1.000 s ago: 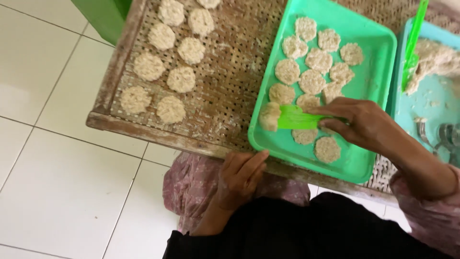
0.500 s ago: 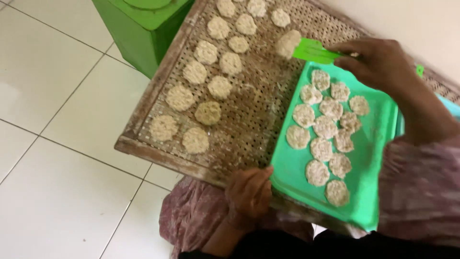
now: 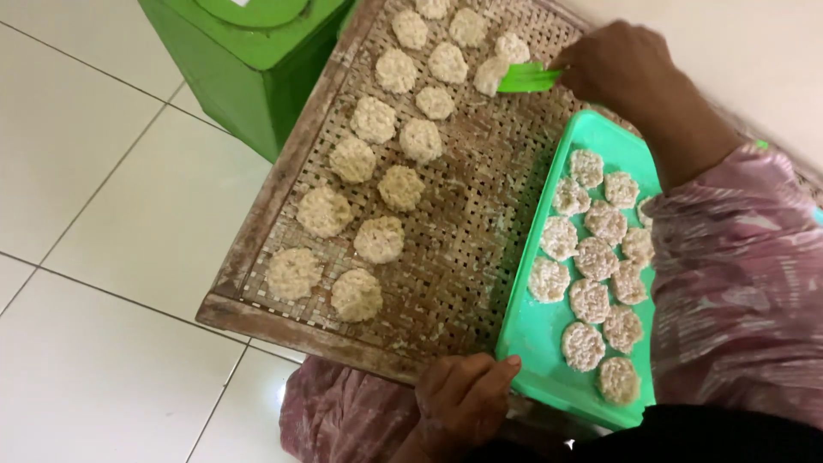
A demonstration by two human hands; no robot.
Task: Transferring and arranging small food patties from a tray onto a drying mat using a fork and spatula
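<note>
Holding a green spatula (image 3: pixel 525 78) up at 12 o'clock, the right hand (image 3: pixel 619 70) pinches its handle, blade touching a pale round patty (image 3: pixel 492 75) on the woven bamboo rack (image 3: pixel 480 223). Left hand (image 3: pixel 463 401), down at 6 o'clock, rests loosely curled on the rack's near edge, thumb touching the green tray (image 3: pixel 531 330) of patties at 4 o'clock.

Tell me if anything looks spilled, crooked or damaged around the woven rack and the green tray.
Nothing serious. The woven rack is dusted with pale crumbs and its wooden frame looks worn. The green tray lies on the rack's right side. The right hand holds a green spatula at a patty.
</note>
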